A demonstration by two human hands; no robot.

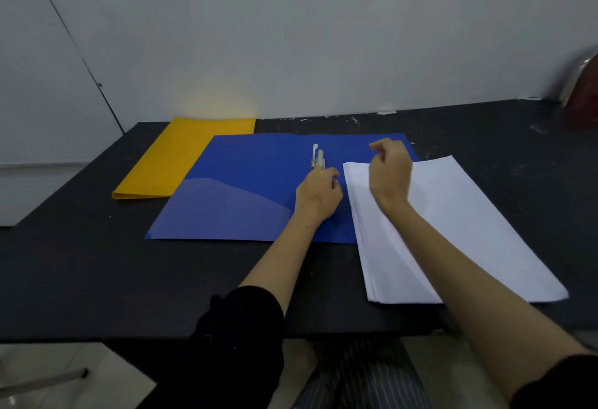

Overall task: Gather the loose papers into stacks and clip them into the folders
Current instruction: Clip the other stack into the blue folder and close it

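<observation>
Blue folder (246,188) lies open flat on the dark desk (81,279), its metal clip (318,158) at the spine raised. Left hand (318,193) grips the near end of the clip. Right hand (390,171) hovers over the paper stack (459,230), fingers curled, grasping nothing visible. Papers already gathered, overlapping the folder's right leaf, not yet under the clip. Yellow folder (181,156) closed beyond, apparently untouched; most clipping remains.
</observation>
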